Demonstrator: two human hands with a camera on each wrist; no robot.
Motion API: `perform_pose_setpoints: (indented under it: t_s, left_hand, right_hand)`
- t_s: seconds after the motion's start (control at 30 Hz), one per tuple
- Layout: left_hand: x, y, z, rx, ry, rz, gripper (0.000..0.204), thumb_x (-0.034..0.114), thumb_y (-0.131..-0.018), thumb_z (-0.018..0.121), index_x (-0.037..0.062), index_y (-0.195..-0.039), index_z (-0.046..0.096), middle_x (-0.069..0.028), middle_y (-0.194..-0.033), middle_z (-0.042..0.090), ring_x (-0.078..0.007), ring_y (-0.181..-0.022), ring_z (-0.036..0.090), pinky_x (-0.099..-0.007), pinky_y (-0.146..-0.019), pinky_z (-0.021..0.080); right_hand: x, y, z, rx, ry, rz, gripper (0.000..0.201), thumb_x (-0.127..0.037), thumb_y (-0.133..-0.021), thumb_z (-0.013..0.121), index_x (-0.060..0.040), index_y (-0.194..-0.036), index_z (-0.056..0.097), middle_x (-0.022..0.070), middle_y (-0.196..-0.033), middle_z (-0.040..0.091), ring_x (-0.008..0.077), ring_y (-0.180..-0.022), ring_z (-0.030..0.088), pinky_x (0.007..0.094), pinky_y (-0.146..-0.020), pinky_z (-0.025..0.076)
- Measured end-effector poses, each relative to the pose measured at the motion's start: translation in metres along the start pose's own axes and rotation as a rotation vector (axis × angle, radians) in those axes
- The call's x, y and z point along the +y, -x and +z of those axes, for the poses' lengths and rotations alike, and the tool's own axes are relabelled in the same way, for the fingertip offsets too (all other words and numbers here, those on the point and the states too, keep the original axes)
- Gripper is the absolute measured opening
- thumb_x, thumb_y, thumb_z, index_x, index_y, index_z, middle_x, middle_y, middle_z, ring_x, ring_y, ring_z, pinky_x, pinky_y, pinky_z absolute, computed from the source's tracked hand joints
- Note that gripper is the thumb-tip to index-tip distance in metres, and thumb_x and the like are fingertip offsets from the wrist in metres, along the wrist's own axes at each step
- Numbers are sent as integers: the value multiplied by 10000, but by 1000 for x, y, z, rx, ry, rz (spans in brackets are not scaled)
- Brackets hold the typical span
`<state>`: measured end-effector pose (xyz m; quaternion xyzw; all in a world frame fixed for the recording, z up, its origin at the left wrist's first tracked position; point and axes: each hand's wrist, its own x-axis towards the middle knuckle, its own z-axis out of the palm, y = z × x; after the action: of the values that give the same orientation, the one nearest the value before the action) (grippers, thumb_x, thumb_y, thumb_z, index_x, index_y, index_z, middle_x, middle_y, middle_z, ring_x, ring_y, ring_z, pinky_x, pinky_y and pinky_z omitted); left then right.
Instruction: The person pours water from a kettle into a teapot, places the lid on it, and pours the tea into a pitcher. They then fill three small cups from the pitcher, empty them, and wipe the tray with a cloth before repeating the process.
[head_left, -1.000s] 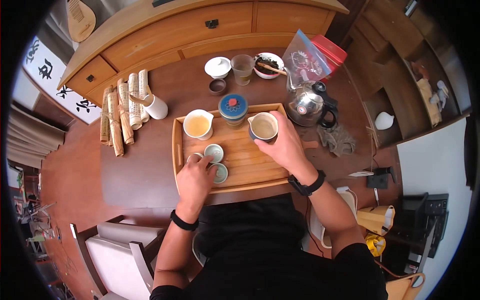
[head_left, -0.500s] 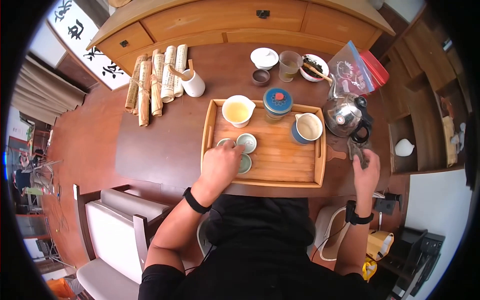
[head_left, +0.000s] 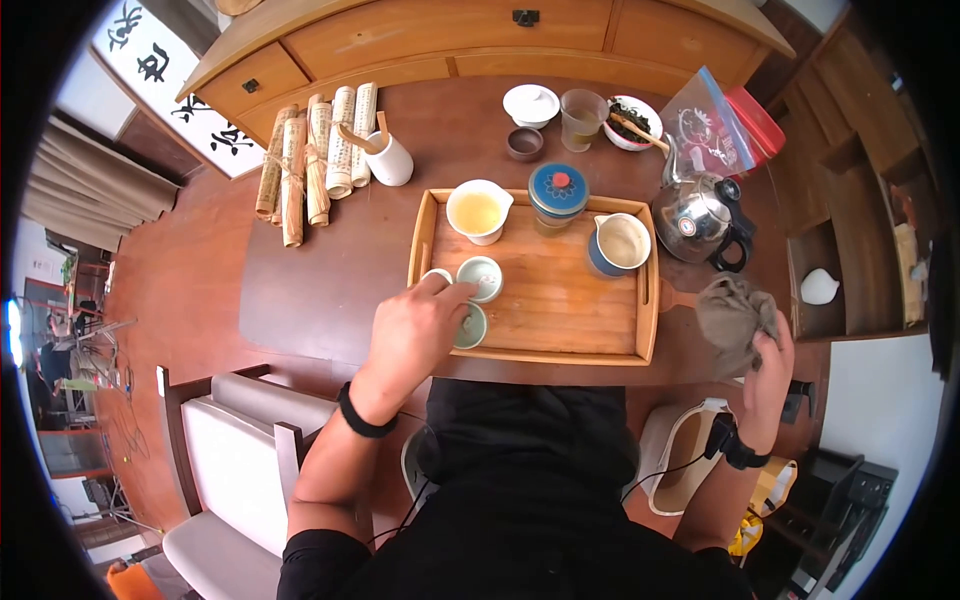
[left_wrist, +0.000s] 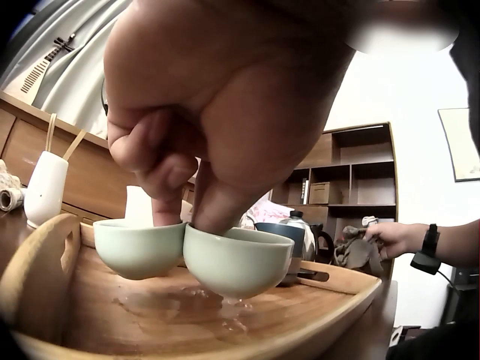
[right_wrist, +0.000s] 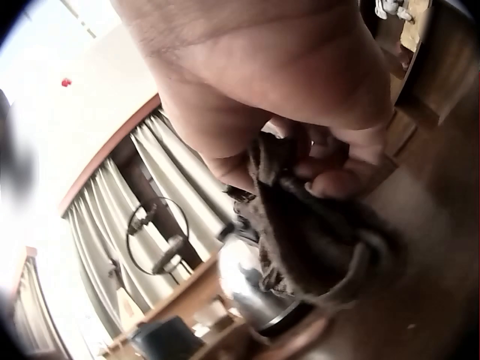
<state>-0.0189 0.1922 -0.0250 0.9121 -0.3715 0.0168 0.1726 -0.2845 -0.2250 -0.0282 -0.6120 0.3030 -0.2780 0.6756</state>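
Note:
My left hand (head_left: 412,330) is at the tray's left side, its fingertips down among three pale green cups (head_left: 481,281). In the left wrist view, a finger and the thumb of the left hand (left_wrist: 225,105) pinch the meeting rims of two cups (left_wrist: 237,264), with wet patches on the wood under them. Whether these cups touch the tray (head_left: 560,330) I cannot tell. Right of the tray, my right hand (head_left: 768,385) grips a crumpled grey-brown cloth (head_left: 735,318). The right wrist view shows the cloth (right_wrist: 300,247) hanging from the curled fingers.
On the tray stand a white pitcher (head_left: 477,212) of yellow tea, a blue-lidded jar (head_left: 558,192) and a blue pitcher (head_left: 620,245). A steel kettle (head_left: 695,222) is right of it; bamboo scrolls (head_left: 318,160) lie back left. A chair (head_left: 240,450) stands front left.
My right hand has let go of the blue pitcher, moved right to the cloth, and raised it toward me. The left hand has stayed at the cups. The head view has shifted.

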Motion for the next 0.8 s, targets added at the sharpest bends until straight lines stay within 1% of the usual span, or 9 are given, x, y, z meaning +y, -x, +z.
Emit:
perform_pose_setpoints:
  t_s: [0.03, 0.1, 0.17, 0.23, 0.3, 0.4, 0.53, 0.7, 0.8]
  left_hand:
    - [0, 1, -7, 9, 22, -13, 208, 169, -950, 841, 175, -1158, 850, -60, -1010, 765, -328, -853, 778, -445, -724, 627]
    - [1, 3, -20, 22, 32, -27, 211, 156, -951, 843, 165, -1162, 847, -68, -1030, 775, -336, -866, 779, -450, -737, 626]
    - [-2, 5, -27, 38, 37, -45, 214, 143, -951, 845, 155, -1165, 844, -75, -1051, 785, -343, -880, 780, -455, -751, 625]
    - [-7, 7, -30, 121, 20, -18, 196, 172, -974, 823, 180, -1170, 834, -60, -1002, 756, -328, -838, 777, -451, -727, 629]
    - [-9, 9, -34, 127, 11, -28, 198, 170, -975, 823, 177, -1172, 834, -61, -1003, 759, -329, -849, 778, -451, -735, 629]
    - [-9, 12, -39, 125, 9, -48, 201, 169, -976, 822, 174, -1177, 832, -63, -1007, 761, -331, -863, 780, -454, -744, 629]
    - [-6, 16, -41, 109, 66, -91, 200, 140, -970, 833, 135, -1170, 841, -91, -1028, 790, -356, -891, 780, -463, -771, 625]
    - [-7, 18, -39, 102, 83, -88, 203, 139, -972, 832, 128, -1174, 841, -92, -1025, 791, -350, -886, 783, -458, -771, 626]
    - [-10, 18, -37, 98, 93, -91, 207, 134, -971, 832, 128, -1177, 841, -93, -1026, 790, -351, -884, 782, -456, -771, 626]
  right_hand:
    - [-4, 11, 18, 5, -3, 1, 458, -76, -1011, 691, 55, -1449, 671, 85, -1320, 746, 176, -1152, 701, 335, -1059, 543]
    - [-8, 30, 54, -133, -35, 82, 469, -45, -995, 690, 42, -1455, 664, 85, -1340, 741, 184, -1165, 711, 347, -1070, 555]
    - [-11, 30, 94, -422, 94, 101, 503, -16, -970, 715, 49, -1465, 653, 75, -1341, 738, 193, -1162, 721, 359, -1063, 569]
    - [-9, 34, 141, -477, 188, -15, 540, -8, -942, 756, 46, -1467, 645, 82, -1268, 748, 212, -1142, 738, 354, -1028, 575]
    - [-8, 30, 176, -544, 415, -306, 583, -70, -940, 825, 29, -1480, 631, 131, -1243, 722, 297, -1140, 749, 399, -1018, 583]
    - [-8, 30, 211, -551, 777, -629, 664, -176, -926, 901, -7, -1502, 616, 193, -1383, 640, 433, -1266, 640, 512, -1087, 545]
    - [3, 32, 222, -729, 880, -600, 590, -200, -962, 861, 24, -1462, 641, 209, -1427, 633, 425, -1316, 617, 505, -1136, 530]
    - [26, 21, 252, -778, 898, -721, 522, -150, -990, 797, 18, -1462, 653, 215, -1509, 625, 419, -1311, 624, 516, -1139, 537]
    - [47, 18, 268, -946, 1114, -660, 538, -122, -1015, 733, -18, -1533, 634, 205, -1599, 571, 400, -1302, 635, 510, -1102, 572]
